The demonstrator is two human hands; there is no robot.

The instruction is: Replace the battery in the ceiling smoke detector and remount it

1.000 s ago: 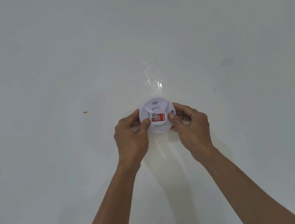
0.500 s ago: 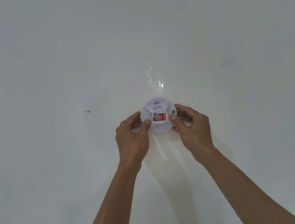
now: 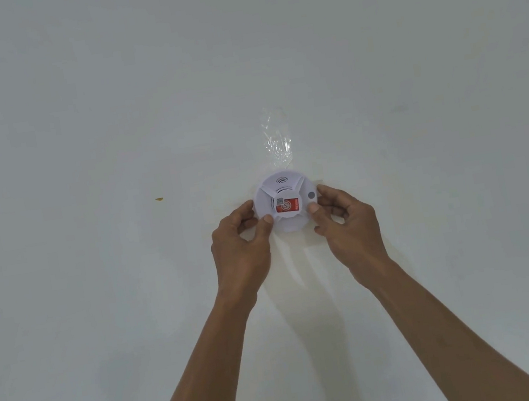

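A round white smoke detector point(image 3: 283, 185) with a red sticker on its middle sits against the white ceiling point(image 3: 106, 103). My left hand point(image 3: 241, 247) grips its left rim, thumb on the face and fingers curled round the edge. My right hand point(image 3: 348, 226) grips the right rim the same way, thumb just below a small grey button. Both arms reach up from the bottom of the view. No battery is visible.
A crumpled strip of clear tape point(image 3: 278, 140) is stuck to the ceiling just above the detector. A small yellow speck point(image 3: 159, 199) marks the ceiling to the left. The rest of the ceiling is plain white.
Both hands hold the detector throughout. The grey button on its face has shifted slightly upward on the right, so the detector has turned a little; the thumbs moved with it.
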